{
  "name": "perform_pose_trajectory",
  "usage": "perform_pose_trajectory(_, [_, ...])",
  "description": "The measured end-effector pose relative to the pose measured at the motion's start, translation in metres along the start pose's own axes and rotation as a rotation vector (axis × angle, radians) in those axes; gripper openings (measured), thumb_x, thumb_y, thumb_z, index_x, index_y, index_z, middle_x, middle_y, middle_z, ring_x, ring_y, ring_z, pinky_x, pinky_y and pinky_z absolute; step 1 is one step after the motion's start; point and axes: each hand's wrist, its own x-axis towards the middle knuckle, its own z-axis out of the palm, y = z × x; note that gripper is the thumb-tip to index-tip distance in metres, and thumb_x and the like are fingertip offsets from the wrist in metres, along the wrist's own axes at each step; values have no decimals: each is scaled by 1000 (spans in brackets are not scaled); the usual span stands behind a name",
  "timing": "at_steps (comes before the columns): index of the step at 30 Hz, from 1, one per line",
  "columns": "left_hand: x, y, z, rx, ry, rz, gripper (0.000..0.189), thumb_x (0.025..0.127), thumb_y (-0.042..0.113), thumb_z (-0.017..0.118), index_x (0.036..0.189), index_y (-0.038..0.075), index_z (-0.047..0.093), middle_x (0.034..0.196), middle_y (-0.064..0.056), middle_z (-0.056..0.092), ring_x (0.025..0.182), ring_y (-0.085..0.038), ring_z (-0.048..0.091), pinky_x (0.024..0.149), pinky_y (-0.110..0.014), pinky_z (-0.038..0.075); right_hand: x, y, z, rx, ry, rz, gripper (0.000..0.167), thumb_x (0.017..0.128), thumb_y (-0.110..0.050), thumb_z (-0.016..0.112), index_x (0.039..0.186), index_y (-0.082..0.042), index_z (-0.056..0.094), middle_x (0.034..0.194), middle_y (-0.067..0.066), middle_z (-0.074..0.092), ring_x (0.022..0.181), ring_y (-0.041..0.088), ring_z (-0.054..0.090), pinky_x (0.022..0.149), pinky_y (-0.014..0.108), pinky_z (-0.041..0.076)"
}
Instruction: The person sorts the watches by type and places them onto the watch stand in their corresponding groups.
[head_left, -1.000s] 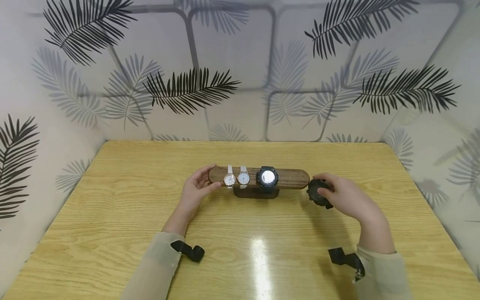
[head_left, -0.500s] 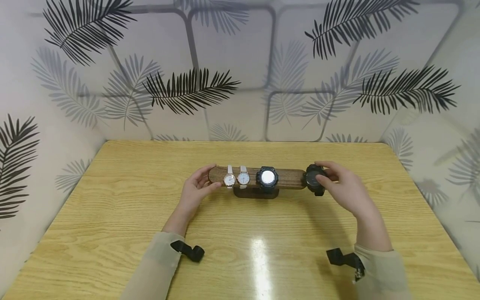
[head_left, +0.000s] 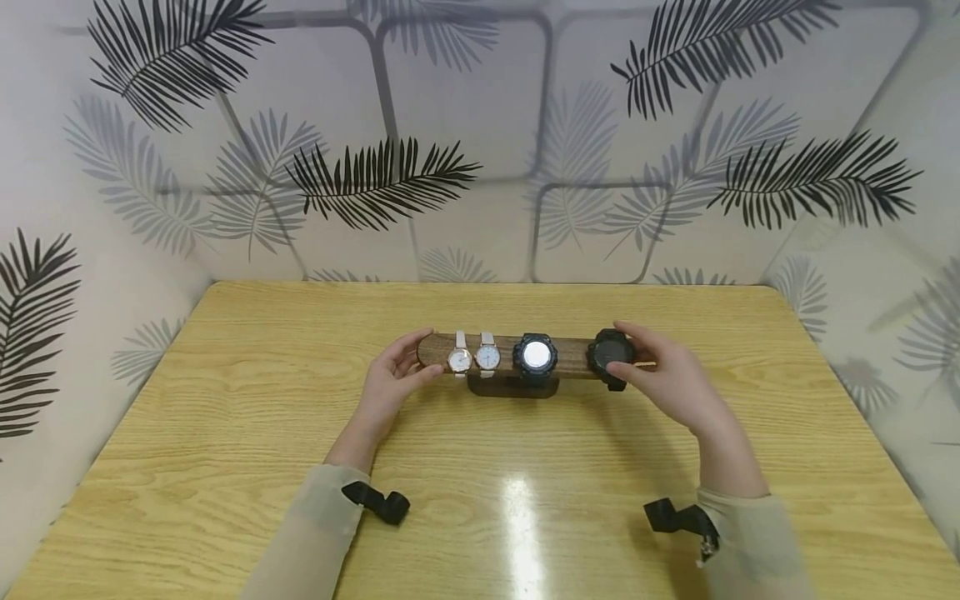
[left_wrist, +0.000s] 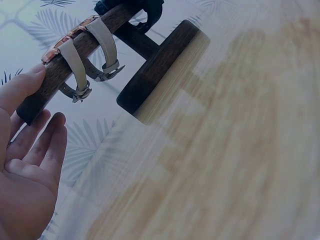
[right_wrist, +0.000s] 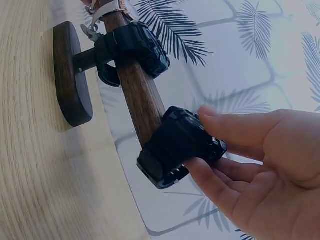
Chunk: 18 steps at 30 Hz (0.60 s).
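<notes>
A dark wooden watch stand [head_left: 573, 357] bears a horizontal bar on a short post and foot. My left hand [head_left: 395, 375] grips the bar's left end, thumb in front and fingers behind. Two white-strapped watches hang near it, one with a rose-gold case [head_left: 460, 360], the other a white-faced watch [head_left: 487, 357]. Right of the middle sits a black digital watch [head_left: 536, 355] with a bright face. My right hand [head_left: 670, 377] pinches a black sports watch [right_wrist: 182, 140] by its case, its strap looped around the bar's right end in the right wrist view.
The stand's foot [left_wrist: 157, 67] rests on a light wood table [head_left: 262, 400]. Behind it rises a wall [head_left: 480, 242] with leaf patterns. A small black camera mount sits on each cuff.
My right hand has lifted the black sports watch and moved it left, from beside the bar's right end onto it. The left hand and the stand have stayed put.
</notes>
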Motion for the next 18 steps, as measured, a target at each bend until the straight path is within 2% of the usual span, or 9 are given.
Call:
perform_pose_trajectory(4, [0,1,0,0,2,-5,58,83,4,74,136,8,52,139,-9,46,125,-22,48,99,-27,44,2,1,4,-7,-10,-22,72,84,-10,74,145,-1,38,133,25,51,111,39,57,86,47,53])
perform_pose_trajectory(7, [0,1,1,2,4,-3,58,83,4,74,136,8,52,138,-9,47,124,-22,49,99,-27,44,3,1,7,-24,-15,-16,73,84,-6,74,146,-2,36,136,26,47,109,41,58,85,46,54])
perform_pose_trajectory(12, [-1,2,1,7,5,1,58,83,4,74,136,8,52,138,-9,47,124,-22,49,99,-27,44,4,0,12,-64,-12,-28,70,85,-4,72,145,-1,37,137,26,46,103,41,60,81,46,55])
perform_pose_trajectory(18, [-1,1,1,7,5,-12,59,83,5,74,137,9,52,139,-9,46,125,-22,48,98,-27,45,3,-3,17,-143,2,-73,66,84,-8,73,142,-2,42,131,26,49,102,41,58,87,52,50])
